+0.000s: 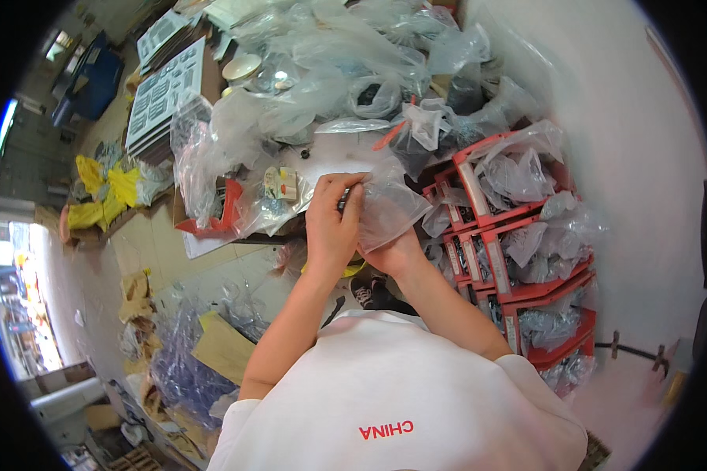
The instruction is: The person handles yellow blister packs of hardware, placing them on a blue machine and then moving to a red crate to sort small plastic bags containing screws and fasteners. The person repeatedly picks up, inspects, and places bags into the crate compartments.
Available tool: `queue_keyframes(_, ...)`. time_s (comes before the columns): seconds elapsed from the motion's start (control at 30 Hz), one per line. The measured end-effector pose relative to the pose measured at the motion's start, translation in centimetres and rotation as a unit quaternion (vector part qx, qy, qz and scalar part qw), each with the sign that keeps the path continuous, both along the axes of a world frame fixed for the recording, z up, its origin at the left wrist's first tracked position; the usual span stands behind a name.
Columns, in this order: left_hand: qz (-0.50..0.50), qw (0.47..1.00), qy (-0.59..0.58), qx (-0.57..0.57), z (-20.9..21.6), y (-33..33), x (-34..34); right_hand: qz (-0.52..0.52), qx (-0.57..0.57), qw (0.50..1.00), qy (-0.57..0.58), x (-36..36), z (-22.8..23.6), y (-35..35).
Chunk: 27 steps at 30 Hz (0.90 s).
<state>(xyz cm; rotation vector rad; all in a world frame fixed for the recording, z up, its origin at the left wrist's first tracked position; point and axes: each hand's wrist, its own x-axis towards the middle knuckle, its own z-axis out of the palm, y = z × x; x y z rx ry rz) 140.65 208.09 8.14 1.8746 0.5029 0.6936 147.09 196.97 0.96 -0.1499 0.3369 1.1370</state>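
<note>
Both forearms rise from the lower edge and meet at mid-frame, elbows bent, wrists close together above the near edge of the tabletop [330, 153].

Left hand [331, 224]: back of the hand toward the camera, fingers curled forward, fingertips [346, 188] pinching the upper left edge of a small clear plastic bag [389, 206]. Grip closed on the bag's mouth.

Right hand [393, 253]: sits beneath and behind the bag, mostly hidden by it; only the heel and wrist show. It supports the bag from below, but whether its fingers are clenched or loose, I cannot tell.

Count: two hands, one bag in hand. Red plastic bins [518, 251] stacked to the right, at least five tiers visible, each stuffed with further clear bags. Loose clear bags heaped across the far tabletop, too many and too overlapped to count. Printed sheets [165, 90] at far left of the tabletop: one large stack on a second, smaller one.

The held bag: transparent, slightly milky, crumpled, glossy with highlights, held just above the tabletop's near edge, between the two hands. A dark small content shows at its mouth beside the left fingertips; its kind is not discernible.

Floor at left carries yellow bags [102, 188] and cardboard scraps [224, 345].
</note>
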Motion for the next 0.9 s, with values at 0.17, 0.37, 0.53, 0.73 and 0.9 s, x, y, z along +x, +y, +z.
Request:
queue_keyframes(0.17,-0.044,0.995,0.001,0.091,2.0,-1.4,0.2,-0.005,0.068,0.997,-0.030,0.6,-1.1,-0.4)
queue_keyframes(0.37,-0.064,0.987,-0.009,0.149,2.8,-2.6,0.7,-0.035,0.178,0.980,-0.086,0.8,-1.3,-1.3)
queue_keyframes(0.53,-0.070,0.978,-0.017,0.197,2.4,-3.5,1.5,-0.060,0.170,0.980,-0.087,0.8,-1.9,-2.1)
queue_keyframes(0.73,-0.070,0.977,-0.047,0.197,2.0,-5.5,2.4,-0.098,0.131,0.984,-0.075,0.9,-2.8,-4.0)
queue_keyframes(0.9,-0.084,0.993,-0.043,0.072,0.1,-6.7,3.4,-0.100,0.112,0.987,-0.060,1.6,-2.1,-6.6)
